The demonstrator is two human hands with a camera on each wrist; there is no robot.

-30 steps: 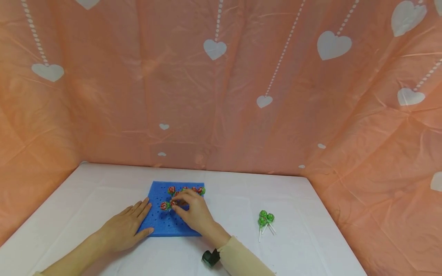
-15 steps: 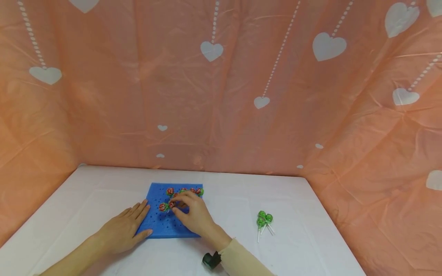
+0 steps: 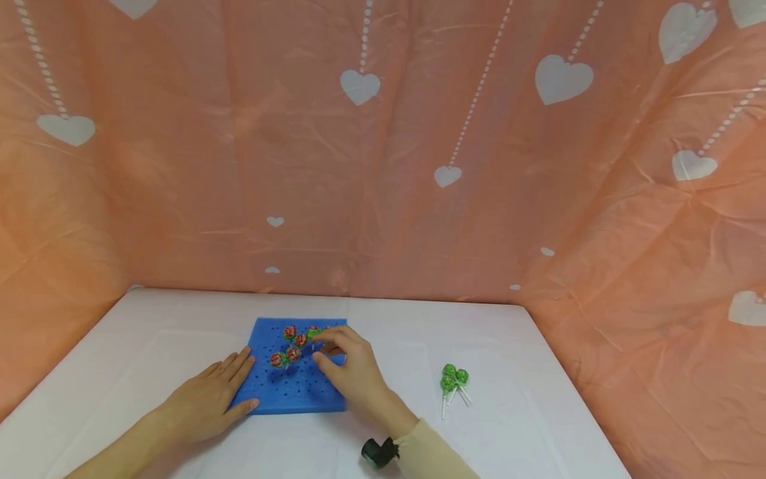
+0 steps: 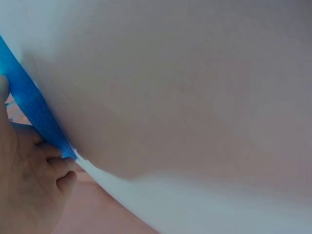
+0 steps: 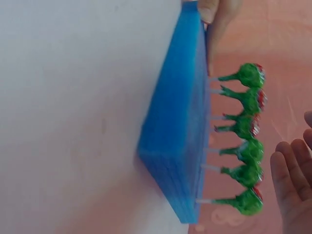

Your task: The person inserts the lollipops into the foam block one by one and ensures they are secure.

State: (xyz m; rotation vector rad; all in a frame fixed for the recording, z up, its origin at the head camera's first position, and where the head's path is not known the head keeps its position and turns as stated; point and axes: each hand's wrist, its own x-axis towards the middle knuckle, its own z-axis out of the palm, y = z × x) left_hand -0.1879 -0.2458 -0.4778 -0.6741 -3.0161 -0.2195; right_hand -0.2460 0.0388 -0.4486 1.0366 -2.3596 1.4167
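Note:
A blue foam board [image 3: 299, 394] full of small holes lies on the white table. Several red-and-green wrapped lollipops [image 3: 292, 354] stand in it on their sticks; the right hand hides some at the back right. My left hand [image 3: 206, 399] lies along the board's left edge with straight fingers, and the left wrist view has these fingers [image 4: 61, 165] against the blue side. Over the board's right part, my right hand [image 3: 358, 372] holds nothing, its thumb and fingers apart. In the right wrist view a row of upright lollipops [image 5: 246, 174] is separated from its fingers by a gap.
Three green-wrapped lollipops [image 3: 456, 379] lie bunched on the table right of the board. A black wrist camera [image 3: 380, 454] sits under the right wrist. An orange curtain [image 3: 311, 146] with white hearts closes off the back and sides.
My right hand has let go of the lollipop beside the leftmost front one and drawn off to the right. That lollipop stays standing in the board. My left hand keeps its place.

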